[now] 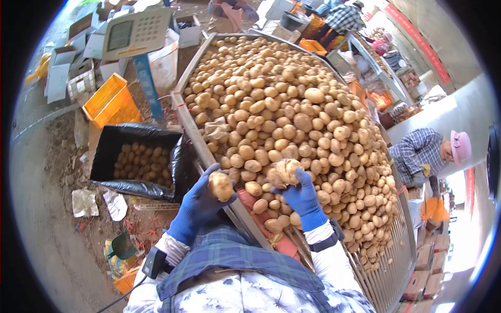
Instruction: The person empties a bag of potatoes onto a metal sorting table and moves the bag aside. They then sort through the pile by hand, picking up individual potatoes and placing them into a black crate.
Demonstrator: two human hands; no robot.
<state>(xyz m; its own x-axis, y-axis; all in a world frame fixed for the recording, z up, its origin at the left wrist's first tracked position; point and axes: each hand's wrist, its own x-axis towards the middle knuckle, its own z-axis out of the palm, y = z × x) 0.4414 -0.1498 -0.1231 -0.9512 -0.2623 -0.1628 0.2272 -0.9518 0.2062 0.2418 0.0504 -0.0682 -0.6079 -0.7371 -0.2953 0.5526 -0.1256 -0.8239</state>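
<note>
A blue knitted glove covers my left hand [201,194], which is closed around a potato [221,187] just over the near edge of the sorting table. My right hand [301,192], gloved the same way, grips a larger, lumpy potato [287,171] above the heap. A big pile of potatoes [292,115] fills the metal-framed table [189,117] in front of me. Left of the table stands a box lined with black plastic [133,130], and potatoes [142,164] lie inside it.
Beyond the lined box are a yellow crate [110,101] and a digital scale [136,34] on a blue post. A green scoop [122,245] lies at lower left. A person in a pink hat [424,151] is at the table's right side. Stacked cartons [424,268] stand at lower right.
</note>
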